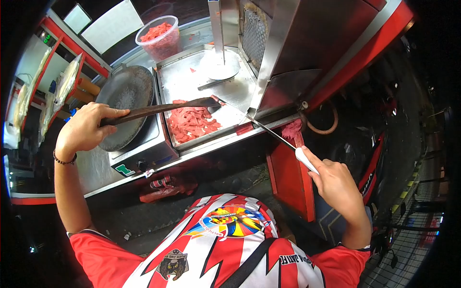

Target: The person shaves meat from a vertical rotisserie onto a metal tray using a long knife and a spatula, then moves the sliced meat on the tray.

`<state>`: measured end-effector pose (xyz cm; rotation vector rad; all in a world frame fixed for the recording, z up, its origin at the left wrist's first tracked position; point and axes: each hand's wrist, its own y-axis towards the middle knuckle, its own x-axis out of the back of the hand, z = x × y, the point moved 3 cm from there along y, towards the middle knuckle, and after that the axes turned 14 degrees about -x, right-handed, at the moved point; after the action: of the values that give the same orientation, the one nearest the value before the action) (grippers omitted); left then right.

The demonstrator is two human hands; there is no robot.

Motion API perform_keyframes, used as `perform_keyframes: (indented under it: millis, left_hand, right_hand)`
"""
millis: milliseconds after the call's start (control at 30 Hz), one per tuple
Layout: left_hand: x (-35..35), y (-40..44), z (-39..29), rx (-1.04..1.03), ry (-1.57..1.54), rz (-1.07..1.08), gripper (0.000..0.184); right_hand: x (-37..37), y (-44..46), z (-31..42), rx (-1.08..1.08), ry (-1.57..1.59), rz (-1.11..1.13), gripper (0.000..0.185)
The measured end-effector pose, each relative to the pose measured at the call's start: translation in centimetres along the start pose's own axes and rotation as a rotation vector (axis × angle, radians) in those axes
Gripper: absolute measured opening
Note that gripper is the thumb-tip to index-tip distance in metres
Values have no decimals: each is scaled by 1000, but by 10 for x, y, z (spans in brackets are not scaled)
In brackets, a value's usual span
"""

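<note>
My left hand point(86, 127) is closed around the handle of a dark wooden spatula point(161, 108), which reaches right across the metal tray point(175, 77). In my right hand point(336, 185) is a long knife with a white handle point(303, 157). Its thin blade points up and left, and its tip meets or overlaps the spatula's broad end; whether they touch I cannot tell. Below the spatula, a heap of thin reddish meat slices point(193, 126) lies in the tray's near left part.
A dark round pan point(127, 91) sits on a stove point(146, 158) left of the tray. Behind stands a clear tub point(161, 45) of red meat pieces. A vertical metal post point(218, 33) rises from a round plate, beside a mesh grill panel point(255, 36). A red cloth point(291, 128) hangs right.
</note>
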<state>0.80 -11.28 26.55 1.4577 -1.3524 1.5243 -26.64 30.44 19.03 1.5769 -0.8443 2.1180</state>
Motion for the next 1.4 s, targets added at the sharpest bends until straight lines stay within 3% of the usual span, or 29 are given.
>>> perform_keyframes:
  millis: [433,733,867,967,1033,1100,1167,1267,1300,1400]
  left_hand:
    - [6,10,-4,22,51,27,49]
    - [9,12,-2,-78,34,-20,52]
    - [-18,15,37,-162,48,-167,45]
    - [-20,10,53,-133,-118,-198,50]
    - [-21,9,84,-176,-103,-121,56]
    - [-1,15,65,-122,-112,39,52]
    - [26,15,18,144,-324,289,46]
    - [66,1,-58,-33,32,148,43]
    - [61,2,-41,28,-21,257,43]
    - [63,-7,-29,-58,-51,93,44]
  right_hand:
    - [-23,7,13,-77,-224,-16,60]
    - [1,-8,6,-25,-102,-46,61]
    - [-12,-11,-10,-41,91,-41,56]
    - [0,-10,1,-39,56,74,61]
    - [-8,-11,-2,57,115,-5,63]
    - [-11,-18,-2,65,139,-30,62]
    - [-12,-19,-5,92,144,-66,61]
    - [-14,-21,-13,92,196,-56,60]
    - [-13,-21,-13,69,211,-26,63]
    - [-11,-21,-16,21,249,28,65]
